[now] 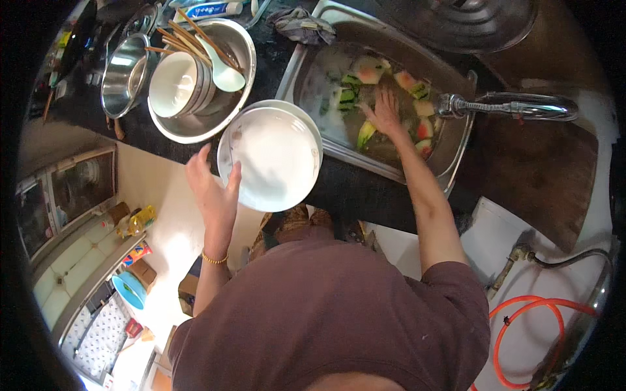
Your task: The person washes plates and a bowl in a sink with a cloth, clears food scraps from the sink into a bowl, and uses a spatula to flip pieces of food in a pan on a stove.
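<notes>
My left hand [213, 188] is beside two stacked white plates [276, 161] at the counter's front edge. Its thumb overlaps the plates' left rim in the picture, and the fingers are spread apart. My right hand [388, 110] reaches into cloudy water in a stainless-steel sink [337, 146], fingers spread and partly underwater. Around it float pieces of watermelon rind [346, 97], some with red flesh, and a yellow-green scrap [366, 133]. A steel basin [247, 95] behind the plates holds stacked white bowls [173, 85], several wooden chopsticks [183, 39] and a pale ceramic spoon [227, 76].
A chrome faucet [513, 106] reaches over the sink's right side. A grey rag [301, 25] lies by its back left corner. Another steel bowl [126, 73] stands left, and a large round lid [464, 22] lies behind. An orange hose [496, 342] coils at lower right.
</notes>
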Motion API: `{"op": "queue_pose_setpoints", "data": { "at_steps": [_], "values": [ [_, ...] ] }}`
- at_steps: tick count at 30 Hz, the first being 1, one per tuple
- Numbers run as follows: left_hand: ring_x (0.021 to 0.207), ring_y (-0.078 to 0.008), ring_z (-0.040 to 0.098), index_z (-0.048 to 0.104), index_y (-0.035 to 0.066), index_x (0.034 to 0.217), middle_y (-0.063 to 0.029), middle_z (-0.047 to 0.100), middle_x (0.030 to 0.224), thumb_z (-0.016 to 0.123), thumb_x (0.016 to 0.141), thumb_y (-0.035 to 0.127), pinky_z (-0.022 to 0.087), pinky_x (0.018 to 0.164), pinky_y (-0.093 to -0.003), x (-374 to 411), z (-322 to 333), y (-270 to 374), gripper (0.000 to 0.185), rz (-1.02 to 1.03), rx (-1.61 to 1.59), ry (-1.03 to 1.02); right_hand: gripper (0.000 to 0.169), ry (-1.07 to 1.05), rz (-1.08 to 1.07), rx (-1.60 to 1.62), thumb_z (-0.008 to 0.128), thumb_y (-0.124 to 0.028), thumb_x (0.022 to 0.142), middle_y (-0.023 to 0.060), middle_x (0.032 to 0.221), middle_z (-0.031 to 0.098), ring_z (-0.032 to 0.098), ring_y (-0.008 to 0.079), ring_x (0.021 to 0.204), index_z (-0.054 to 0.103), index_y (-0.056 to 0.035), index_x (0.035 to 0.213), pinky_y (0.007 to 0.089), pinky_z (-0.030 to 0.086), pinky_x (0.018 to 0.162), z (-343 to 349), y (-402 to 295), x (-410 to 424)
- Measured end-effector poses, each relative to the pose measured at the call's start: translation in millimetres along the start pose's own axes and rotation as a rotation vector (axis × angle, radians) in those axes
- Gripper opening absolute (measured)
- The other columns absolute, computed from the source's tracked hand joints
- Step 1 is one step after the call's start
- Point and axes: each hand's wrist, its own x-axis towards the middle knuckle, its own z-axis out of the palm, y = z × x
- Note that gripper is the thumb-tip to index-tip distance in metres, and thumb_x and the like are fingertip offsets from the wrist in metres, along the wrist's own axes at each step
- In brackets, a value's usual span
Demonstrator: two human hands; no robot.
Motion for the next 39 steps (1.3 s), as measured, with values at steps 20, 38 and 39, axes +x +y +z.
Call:
{"op": "queue_pose_setpoints", "data": {
  "at_steps": [20, 38, 39],
  "values": [
    [0.066, -0.0100, 0.062, 0.051, 0.000, 0.104, -0.0073, 0.064, 0.085, 0.058, 0.090, 0.017, 0.053, 0.053, -0.0233, -48.5, 20.7, -28.8, 0.023, -0.704, -0.882, -0.342, 0.082, -0.084, -0.234, -0.015, 0.060, -0.048, 0.081, 0.0249, 0.143, 0.029, 0.029, 0.0398, 0.133, 0.032, 0.0048, 0.137, 0.0473, 0.027, 0.109, 15.7, 29.0, -21.5],
    [0.068, -0.0098, 0.059, 0.055, 0.000, 0.105, -0.0077, 0.060, 0.083, 0.057, 0.087, 0.004, 0.049, 0.058, -0.0257, -52.8, 5.2, -20.3, 0.018, -0.396, -0.359, -0.114, 0.078, -0.161, -0.417, -0.145, 0.063, -0.047, 0.079, 0.0236, 0.136, 0.040, 0.039, 0.0429, 0.122, 0.039, 0.0059, 0.131, 0.0472, 0.035, 0.103, -17.4, 25.6, -29.6],
    [0.072, -0.0096, 0.060, 0.054, 0.001, 0.105, -0.0075, 0.061, 0.085, 0.057, 0.087, 0.004, 0.050, 0.062, -0.0257, -59.4, 9.2, -34.1, 0.018, -0.322, -0.417, -0.053, 0.075, -0.164, -0.402, -0.076, 0.063, -0.046, 0.079, 0.0234, 0.135, 0.040, 0.039, 0.0431, 0.122, 0.041, 0.0061, 0.130, 0.0473, 0.035, 0.103, -25.3, 23.2, -33.3]
  ]
}}
